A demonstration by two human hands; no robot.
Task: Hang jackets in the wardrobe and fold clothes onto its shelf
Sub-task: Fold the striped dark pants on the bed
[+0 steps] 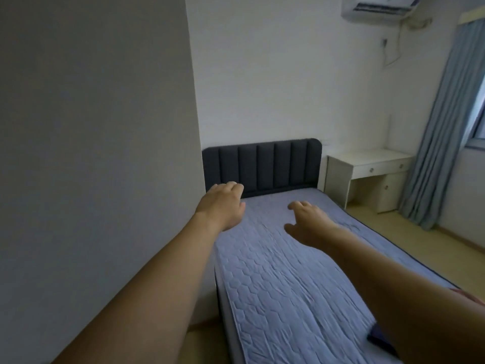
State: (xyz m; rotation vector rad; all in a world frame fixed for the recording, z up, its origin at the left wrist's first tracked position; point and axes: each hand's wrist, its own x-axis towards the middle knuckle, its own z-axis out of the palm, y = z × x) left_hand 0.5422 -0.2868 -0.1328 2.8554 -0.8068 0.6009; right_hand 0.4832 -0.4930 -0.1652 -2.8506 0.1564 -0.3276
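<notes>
Both my arms stretch forward over a bed (pixel 283 279) covered with a quilted lilac sheet. My left hand (pixel 223 203) hangs in the air near the dark padded headboard (pixel 262 166), fingers loosely bent, holding nothing. My right hand (pixel 307 222) hovers above the middle of the mattress, fingers relaxed and spread, also empty. A large plain grey panel (pixel 94 153), possibly the wardrobe's side, fills the left of the view. No jacket or hanger shows. A dark item (pixel 380 340) and a bit of pink cloth (pixel 469 296) peek out beside my right forearm.
A white desk (pixel 367 164) with drawers stands right of the headboard. Blue curtains (pixel 441 140) hang by the window at the right. An air conditioner (pixel 380 6) is mounted high on the wall. Wooden floor (pixel 420 245) runs along the bed's right side.
</notes>
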